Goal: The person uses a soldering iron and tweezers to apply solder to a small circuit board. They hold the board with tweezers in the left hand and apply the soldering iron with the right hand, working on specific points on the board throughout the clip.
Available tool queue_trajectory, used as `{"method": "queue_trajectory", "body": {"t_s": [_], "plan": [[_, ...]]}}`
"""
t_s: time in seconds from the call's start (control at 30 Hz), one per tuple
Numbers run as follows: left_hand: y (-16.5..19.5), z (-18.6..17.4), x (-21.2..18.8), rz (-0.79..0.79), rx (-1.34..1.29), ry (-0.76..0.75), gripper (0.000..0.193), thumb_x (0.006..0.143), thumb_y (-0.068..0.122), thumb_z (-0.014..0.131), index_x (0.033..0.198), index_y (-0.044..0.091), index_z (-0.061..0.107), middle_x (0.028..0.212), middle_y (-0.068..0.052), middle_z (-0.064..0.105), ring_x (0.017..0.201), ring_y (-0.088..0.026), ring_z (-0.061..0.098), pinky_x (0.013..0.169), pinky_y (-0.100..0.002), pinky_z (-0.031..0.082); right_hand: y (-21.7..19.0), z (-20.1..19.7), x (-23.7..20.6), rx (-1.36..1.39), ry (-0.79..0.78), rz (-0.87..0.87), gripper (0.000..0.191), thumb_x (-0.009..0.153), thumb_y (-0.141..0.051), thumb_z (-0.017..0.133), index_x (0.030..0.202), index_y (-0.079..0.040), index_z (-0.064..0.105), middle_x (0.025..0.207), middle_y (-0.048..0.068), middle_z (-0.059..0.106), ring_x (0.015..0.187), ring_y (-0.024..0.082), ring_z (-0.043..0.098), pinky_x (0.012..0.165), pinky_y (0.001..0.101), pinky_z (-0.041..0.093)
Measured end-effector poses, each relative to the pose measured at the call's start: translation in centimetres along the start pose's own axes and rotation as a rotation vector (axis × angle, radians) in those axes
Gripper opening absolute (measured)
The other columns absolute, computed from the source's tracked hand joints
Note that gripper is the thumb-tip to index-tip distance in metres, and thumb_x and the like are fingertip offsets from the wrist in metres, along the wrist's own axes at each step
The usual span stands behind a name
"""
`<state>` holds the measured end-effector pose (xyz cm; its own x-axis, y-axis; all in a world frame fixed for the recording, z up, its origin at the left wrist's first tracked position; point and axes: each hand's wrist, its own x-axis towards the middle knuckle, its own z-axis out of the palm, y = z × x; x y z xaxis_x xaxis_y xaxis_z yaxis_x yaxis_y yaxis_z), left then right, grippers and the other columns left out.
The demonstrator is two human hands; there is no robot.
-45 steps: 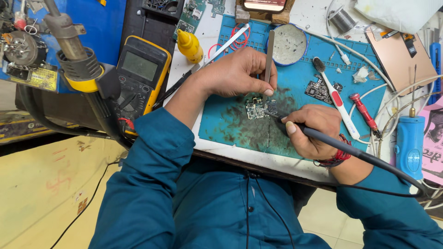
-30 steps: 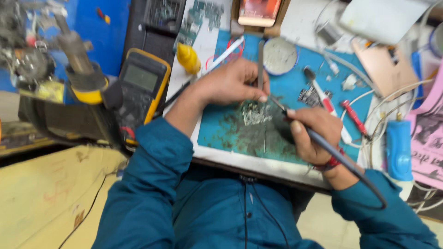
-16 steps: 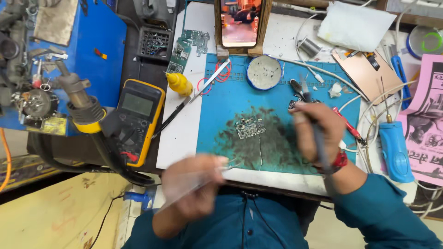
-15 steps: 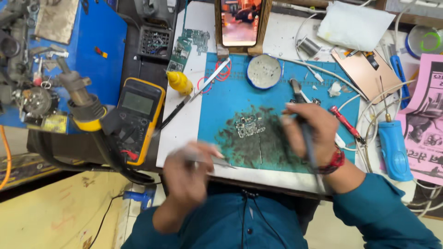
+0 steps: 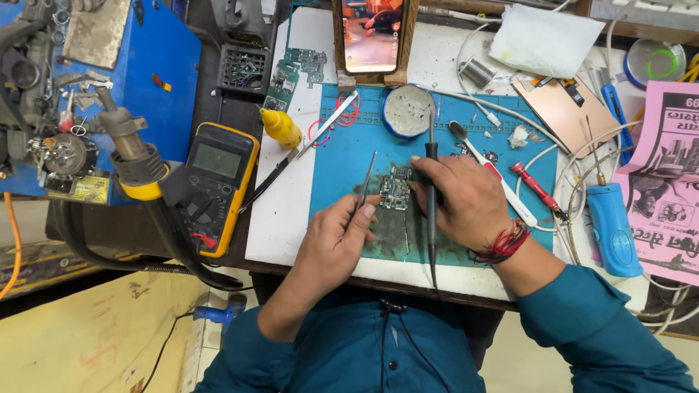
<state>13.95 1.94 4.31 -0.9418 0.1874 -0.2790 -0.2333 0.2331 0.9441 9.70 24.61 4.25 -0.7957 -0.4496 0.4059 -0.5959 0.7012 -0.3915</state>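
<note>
A small green circuit board (image 5: 396, 188) lies on a blue work mat (image 5: 342, 156) stained dark around it. My left hand (image 5: 336, 241) pinches thin metal tweezers (image 5: 366, 179) whose tips point up just left of the board. My right hand (image 5: 463, 202) rests at the board's right edge and holds a black soldering iron (image 5: 431, 211) upright, tip away from me, cord running toward my chest.
A yellow multimeter (image 5: 215, 186) sits left of the mat, a hot-air gun (image 5: 135, 153) beyond it. A phone (image 5: 371, 33) stands at the back. A round tin (image 5: 408, 110), yellow bottle (image 5: 279, 126), red screwdriver (image 5: 536, 189), blue tool (image 5: 610, 227) and pink paper (image 5: 664, 178) surround the mat.
My left hand came up from the table's near edge with the tweezers to the board's left side. My right hand turned the soldering iron upright beside the board.
</note>
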Motion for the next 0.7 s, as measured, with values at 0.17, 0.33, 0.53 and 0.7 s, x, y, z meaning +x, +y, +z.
{"method": "queue_trajectory", "body": {"t_s": [0.17, 0.33, 0.53, 0.7], "plan": [[-1.4, 0.3, -0.3, 0.245, -0.435, 0.079, 0.025, 0.113, 0.021, 0.051, 0.119, 0.001, 0.065, 0.133, -0.011, 0.068, 0.102, -0.012, 0.062, 0.087, -0.027, 0.051, 0.3, -0.6, -0.5, 0.033, 0.061, 0.034, 0.032, 0.09, -0.012, 0.08, 0.118, -0.006, 0.067, 0.089, 0.011, 0.067, 0.08, 0.031, 0.065, 0.07, 0.0417, 0.05], [-2.5, -0.4, -0.6, 0.468, -0.156, 0.249, 0.018, 0.103, 0.004, 0.066, 0.12, -0.001, 0.069, 0.135, -0.014, 0.059, 0.126, -0.018, 0.058, 0.109, -0.031, 0.047, -0.1, -1.0, -0.5, 0.088, 0.035, 0.04, 0.032, 0.089, -0.017, 0.082, 0.115, -0.005, 0.067, 0.087, 0.011, 0.068, 0.078, 0.03, 0.066, 0.069, 0.0402, 0.052], [-1.8, 0.0, 0.0, 0.384, -0.275, 0.26, 0.019, 0.094, -0.004, 0.077, 0.112, -0.002, 0.073, 0.112, -0.012, 0.071, 0.097, -0.017, 0.073, 0.089, -0.028, 0.06, -0.3, -1.1, -1.2, 0.087, -0.054, -0.021, 0.041, 0.084, -0.023, 0.084, 0.116, -0.004, 0.067, 0.092, 0.014, 0.069, 0.079, 0.033, 0.065, 0.07, 0.0418, 0.051], [-0.6, -0.4, 4.1, 0.542, -0.054, 0.218, 0.012, 0.099, 0.002, 0.076, 0.109, -0.001, 0.071, 0.101, -0.009, 0.074, 0.088, -0.015, 0.074, 0.081, -0.026, 0.06, 0.9, -1.3, -2.3, 0.116, 0.04, 0.016, 0.041, 0.095, -0.015, 0.074, 0.131, 0.0, 0.064, 0.103, 0.016, 0.07, 0.091, 0.032, 0.068, 0.082, 0.0406, 0.054]]}}
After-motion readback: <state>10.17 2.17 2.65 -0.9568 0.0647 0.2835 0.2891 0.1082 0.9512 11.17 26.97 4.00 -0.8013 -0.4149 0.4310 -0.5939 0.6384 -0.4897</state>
